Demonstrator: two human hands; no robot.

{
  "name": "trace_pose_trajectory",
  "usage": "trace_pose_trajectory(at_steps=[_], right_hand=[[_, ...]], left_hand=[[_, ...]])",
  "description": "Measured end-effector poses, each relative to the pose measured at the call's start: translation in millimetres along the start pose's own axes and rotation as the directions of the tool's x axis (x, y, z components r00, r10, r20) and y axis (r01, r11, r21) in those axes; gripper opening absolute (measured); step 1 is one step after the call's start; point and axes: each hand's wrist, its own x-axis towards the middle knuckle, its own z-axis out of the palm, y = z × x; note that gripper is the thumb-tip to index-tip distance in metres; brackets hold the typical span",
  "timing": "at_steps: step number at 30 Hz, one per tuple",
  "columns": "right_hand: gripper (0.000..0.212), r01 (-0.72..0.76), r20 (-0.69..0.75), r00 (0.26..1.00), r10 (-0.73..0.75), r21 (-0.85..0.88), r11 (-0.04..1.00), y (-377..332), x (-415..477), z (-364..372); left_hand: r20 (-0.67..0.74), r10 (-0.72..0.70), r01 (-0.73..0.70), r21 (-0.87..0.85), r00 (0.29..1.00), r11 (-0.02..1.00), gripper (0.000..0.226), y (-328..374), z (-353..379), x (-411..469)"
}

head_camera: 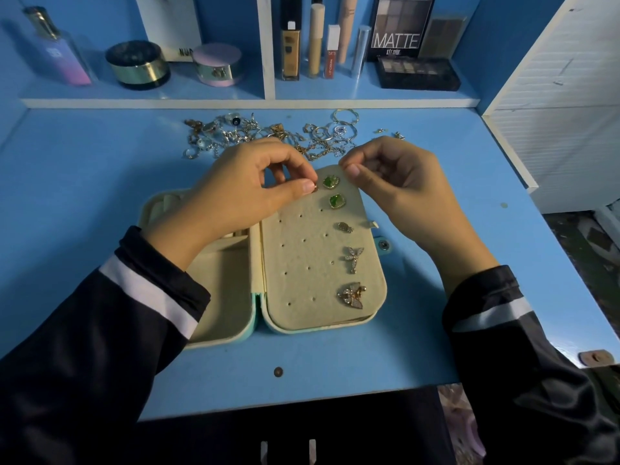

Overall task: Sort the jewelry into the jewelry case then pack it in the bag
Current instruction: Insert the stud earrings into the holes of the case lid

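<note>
At the bottom of the frame, two dark sleeves (100,347) with a white stripe reach up over a blue table (419,347). In the middle of the table a jewelry case (218,303) lies open. Its left half is a soft tray. Its right half is a pad (302,263) full of little holes.

Earrings sit in a line down the right side of the pad. The nearest is a butterfly earring (351,294). Above it is a winged earring (353,258), then a small earring (345,227), then two green earrings (336,200) at the top.

The left hand (241,193) is over the top of the case. Its fingers are curled, and its thumb and finger pinch a tiny gold piece (313,187) just beside the top green earring. The right hand (396,182) is curled too, with its thumb and finger meeting at the top edge of the pad. I cannot tell if it holds anything.

Behind the hands, a jewelry pile (255,132) of rings and chains lies on the table. Farther up, a shelf (235,103) holds makeup (290,52) bottles, jars and a box that says MATTE (397,40).
</note>
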Motion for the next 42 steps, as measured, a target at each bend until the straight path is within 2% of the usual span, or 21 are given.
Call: trace_pose_trajectory(at_steps=[10, 19, 26, 35, 42], right_hand=[[0.003, 0.012, -0.001, 1.0, -0.012, 0.029, 1.0, -0.3, 0.2, -0.1], [0.005, 0.024, -0.012, 1.0, -0.023, 0.106, 0.994, -11.0, -0.2, 2.4], [0.004, 0.035, -0.157, 0.988, -0.015, 0.124, 0.992, -14.3, 6.2, 0.1], [0.008, -0.053, -0.146, 0.982, 0.121, 0.403, 0.914, -18.0, 9.7, 8.4], [0.012, -0.092, -0.06, 0.989, 0.137, 0.48, 0.872, -27.0, 12.9, 32.1]], left_hand=[[-0.026, 0.026, -0.026, -0.018, 0.999, 1.0, 0.009, -4.2, -0.8, 1.1], [0.025, 0.001, 0.004, -0.201, 1.0, 0.98, 0.032, 1.6, -2.1, 0.7], [0.021, 0.003, 0.003, -0.281, 1.0, 0.96, 0.043, 0.7, -7.3, -1.5], [0.008, 0.056, -0.05, -0.328, 0.998, 0.943, 0.044, 8.0, -20.1, -7.6], [-0.088, 0.058, -0.088, -0.384, 0.994, 0.919, 0.039, 1.6, -26.1, -15.8]])
